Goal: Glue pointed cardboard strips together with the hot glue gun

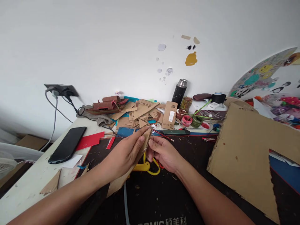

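Observation:
My left hand (125, 153) is closed round a long piece of corrugated cardboard (120, 182), thumb on its near face. The piece is tilted, its torn upper end (148, 134) showing above my thumb and its lower end pointing down toward me. My right hand (165, 153) is curled, with thumb and fingers pinched at the torn edge; what lies between the fingertips is partly hidden. Under my hands lies a yellow-handled tool (142, 167) with a yellow loop (155, 171), partly covered; I cannot tell its kind. Both rest on the black mat (159, 198).
Cardboard scraps (140, 112) are heaped by the wall. A large cut cardboard sheet (243, 156) stands at right. Paint jars (187, 121), a black thermos (180, 92) and a green utility knife (175, 132) are behind my hands. A phone (67, 144) lies at left.

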`<state>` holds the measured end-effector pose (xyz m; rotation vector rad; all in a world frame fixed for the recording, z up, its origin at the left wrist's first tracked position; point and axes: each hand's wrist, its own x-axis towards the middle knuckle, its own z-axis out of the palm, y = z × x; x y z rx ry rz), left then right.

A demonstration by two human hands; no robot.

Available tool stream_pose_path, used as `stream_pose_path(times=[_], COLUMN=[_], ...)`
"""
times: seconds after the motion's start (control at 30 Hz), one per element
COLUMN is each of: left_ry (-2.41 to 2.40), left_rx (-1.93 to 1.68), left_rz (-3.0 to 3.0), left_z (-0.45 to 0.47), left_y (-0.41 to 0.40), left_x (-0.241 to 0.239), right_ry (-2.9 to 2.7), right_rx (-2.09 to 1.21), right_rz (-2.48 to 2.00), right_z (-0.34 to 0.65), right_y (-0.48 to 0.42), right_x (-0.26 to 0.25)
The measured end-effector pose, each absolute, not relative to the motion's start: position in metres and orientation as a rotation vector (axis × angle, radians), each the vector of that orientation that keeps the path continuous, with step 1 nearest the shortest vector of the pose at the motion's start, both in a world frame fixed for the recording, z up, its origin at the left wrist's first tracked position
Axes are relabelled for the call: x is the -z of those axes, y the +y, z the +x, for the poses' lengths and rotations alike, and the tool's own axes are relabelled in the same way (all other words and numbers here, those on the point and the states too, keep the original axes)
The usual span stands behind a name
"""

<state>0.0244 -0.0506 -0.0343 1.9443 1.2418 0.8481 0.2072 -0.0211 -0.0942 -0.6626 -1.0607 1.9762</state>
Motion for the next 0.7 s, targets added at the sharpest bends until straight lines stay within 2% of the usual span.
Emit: stream_pose_path(times=[0.7], left_ry=[1.207], left_rx=[-0.843], left_rz=[1.926], left_z=[0.0256], left_y=[-0.0489], left_x=[0.0377], right_ry=[-1.062], right_rx=[-1.980], right_rz=[-0.663], right_z=[0.2088], right_y=[-0.0200], right_x=[0.0937])
